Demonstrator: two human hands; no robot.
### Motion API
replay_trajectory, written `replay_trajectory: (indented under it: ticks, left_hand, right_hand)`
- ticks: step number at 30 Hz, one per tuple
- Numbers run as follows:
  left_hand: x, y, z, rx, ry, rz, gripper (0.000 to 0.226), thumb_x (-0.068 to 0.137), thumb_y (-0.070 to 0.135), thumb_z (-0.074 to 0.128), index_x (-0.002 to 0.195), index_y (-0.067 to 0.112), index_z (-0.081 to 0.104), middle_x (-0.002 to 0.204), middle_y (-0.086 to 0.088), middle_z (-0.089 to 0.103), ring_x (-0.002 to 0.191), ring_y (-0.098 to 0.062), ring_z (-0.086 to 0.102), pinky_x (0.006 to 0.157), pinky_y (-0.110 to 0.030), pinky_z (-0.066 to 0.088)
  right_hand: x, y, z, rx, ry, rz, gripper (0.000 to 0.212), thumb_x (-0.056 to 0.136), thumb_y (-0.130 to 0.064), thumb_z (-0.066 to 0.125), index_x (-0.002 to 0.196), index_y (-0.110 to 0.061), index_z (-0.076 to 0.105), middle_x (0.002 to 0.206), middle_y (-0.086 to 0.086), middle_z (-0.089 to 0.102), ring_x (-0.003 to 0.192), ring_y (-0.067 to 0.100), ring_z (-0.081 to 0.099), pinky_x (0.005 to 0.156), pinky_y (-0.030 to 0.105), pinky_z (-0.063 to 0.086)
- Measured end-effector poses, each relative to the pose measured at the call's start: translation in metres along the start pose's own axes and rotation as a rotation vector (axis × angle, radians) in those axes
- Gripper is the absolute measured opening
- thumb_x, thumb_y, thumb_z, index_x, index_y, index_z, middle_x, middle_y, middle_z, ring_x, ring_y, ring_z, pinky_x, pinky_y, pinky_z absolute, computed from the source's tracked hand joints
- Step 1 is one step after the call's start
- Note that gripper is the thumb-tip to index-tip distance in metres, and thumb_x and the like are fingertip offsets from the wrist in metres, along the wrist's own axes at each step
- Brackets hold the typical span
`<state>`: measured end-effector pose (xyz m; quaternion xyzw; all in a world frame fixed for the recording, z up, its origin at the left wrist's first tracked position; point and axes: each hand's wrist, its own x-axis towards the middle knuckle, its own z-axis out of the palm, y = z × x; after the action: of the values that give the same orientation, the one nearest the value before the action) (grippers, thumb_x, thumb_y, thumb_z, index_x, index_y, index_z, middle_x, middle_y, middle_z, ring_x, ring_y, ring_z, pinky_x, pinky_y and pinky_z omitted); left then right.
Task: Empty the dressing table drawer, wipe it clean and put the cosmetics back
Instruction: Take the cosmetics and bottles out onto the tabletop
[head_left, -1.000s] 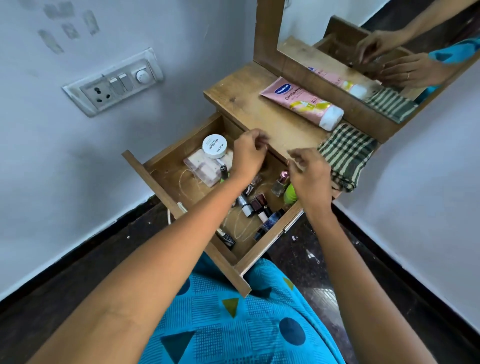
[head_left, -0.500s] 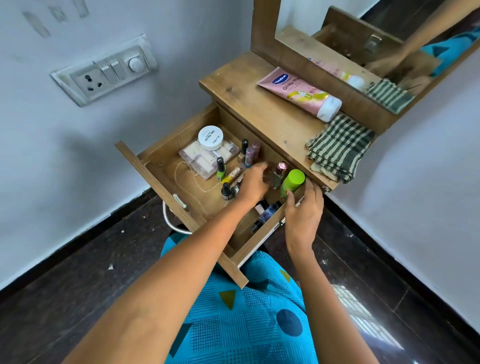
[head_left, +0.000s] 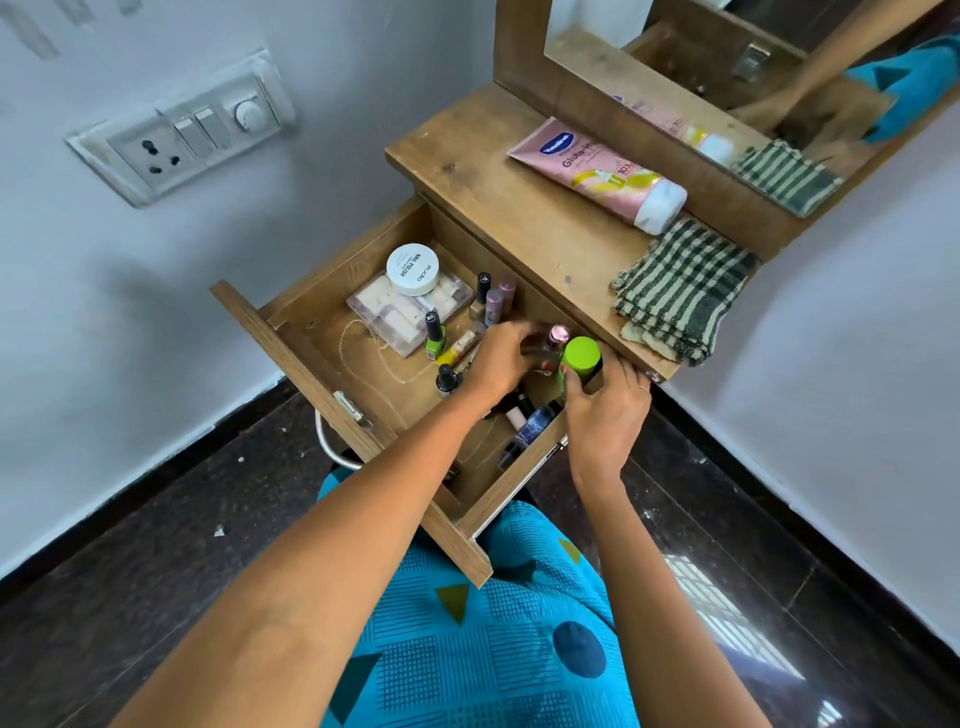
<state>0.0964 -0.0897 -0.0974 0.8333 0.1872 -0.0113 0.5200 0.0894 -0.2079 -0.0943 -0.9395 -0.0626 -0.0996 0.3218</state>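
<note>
Right hand (head_left: 605, 410) pinches the green-capped bottle (head_left: 581, 356) between thumb and fingers at the far right corner of the drawer (head_left: 291, 332), upright, probably to lift it out onto the tabletop (head_left: 493, 192). Left hand (head_left: 501, 364) is just left of it, fingers curled down among small bottles; it's blurred, so I cannot tell if it grips one. Drawer is open and mostly full, so emptying looks barely started. White jar (head_left: 413, 269) sits on the palette box (head_left: 395, 317), far left of both hands. Striped cloth (head_left: 680, 291) lies folded on the tabletop at right, handy for wiping, with the pink tube (head_left: 597, 174) beyond it.
</note>
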Motion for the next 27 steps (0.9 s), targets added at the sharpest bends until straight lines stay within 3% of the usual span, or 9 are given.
replay_trajectory:
  ticks: [3,7,10,14,19,23,27]
  left_hand:
    - [-0.004,-0.001,-0.004,0.026,0.014,0.019,0.042,0.079,-0.005,0.063,0.120,0.001,0.058,0.122,-0.013,0.062,0.114,-0.019,0.057,0.095,-0.017,0.038]
    - [-0.013,0.001,-0.014,0.047,0.066,0.034,0.044,0.078,-0.003,0.065,0.121,0.001,0.057,0.122,-0.013,0.061,0.113,-0.023,0.058,0.099,-0.026,0.043]
    - [-0.021,0.007,-0.026,0.014,0.104,0.050,0.043,0.078,-0.003,0.065,0.120,-0.001,0.057,0.120,-0.014,0.062,0.109,-0.022,0.060,0.087,-0.012,0.040]
    - [-0.029,0.019,-0.044,-0.063,0.138,0.077,0.040,0.078,0.000,0.067,0.117,0.001,0.060,0.117,-0.013,0.064,0.108,-0.018,0.060,0.092,-0.018,0.043]
    - [-0.031,0.042,-0.062,-0.149,0.186,0.143,0.040,0.075,-0.002,0.068,0.114,0.001,0.062,0.111,-0.010,0.066,0.097,-0.010,0.059,0.084,-0.011,0.045]
    - [-0.020,0.064,-0.071,-0.214,0.220,0.186,0.043,0.071,-0.005,0.070,0.113,-0.002,0.062,0.114,-0.014,0.065,0.098,-0.013,0.061,0.093,-0.027,0.048]
    - [-0.001,0.088,-0.069,-0.245,0.237,0.238,0.043,0.071,-0.011,0.067,0.113,-0.007,0.060,0.116,-0.019,0.063,0.099,-0.012,0.058,0.090,-0.018,0.045]
  right_hand:
    - [-0.001,-0.003,-0.004,0.036,-0.012,-0.026,0.042,0.076,-0.017,0.073,0.115,-0.005,0.062,0.111,0.012,0.066,0.105,0.027,0.060,0.093,0.037,0.044]
    - [-0.006,-0.015,-0.015,0.199,-0.083,0.021,0.045,0.081,-0.015,0.069,0.122,-0.002,0.056,0.119,0.012,0.061,0.112,0.022,0.056,0.096,0.027,0.042]
    - [-0.009,-0.024,-0.022,0.264,-0.079,-0.015,0.044,0.080,-0.012,0.070,0.121,-0.002,0.057,0.117,0.012,0.061,0.108,0.022,0.058,0.095,0.033,0.047]
    - [-0.007,-0.038,-0.032,0.337,-0.082,-0.013,0.047,0.080,-0.015,0.070,0.123,-0.004,0.055,0.120,0.009,0.060,0.112,0.018,0.056,0.099,0.034,0.046]
    - [0.009,-0.059,-0.053,0.450,-0.039,-0.059,0.044,0.079,-0.011,0.070,0.120,-0.005,0.058,0.117,0.007,0.060,0.109,0.016,0.056,0.099,0.037,0.047]
    - [0.031,-0.072,-0.066,0.501,0.004,-0.052,0.044,0.078,-0.011,0.072,0.119,-0.002,0.058,0.116,0.009,0.060,0.106,0.016,0.057,0.097,0.033,0.049]
    - [0.059,-0.076,-0.072,0.458,0.050,-0.100,0.045,0.079,-0.012,0.071,0.120,-0.003,0.058,0.115,0.009,0.061,0.102,0.008,0.055,0.091,0.011,0.043]
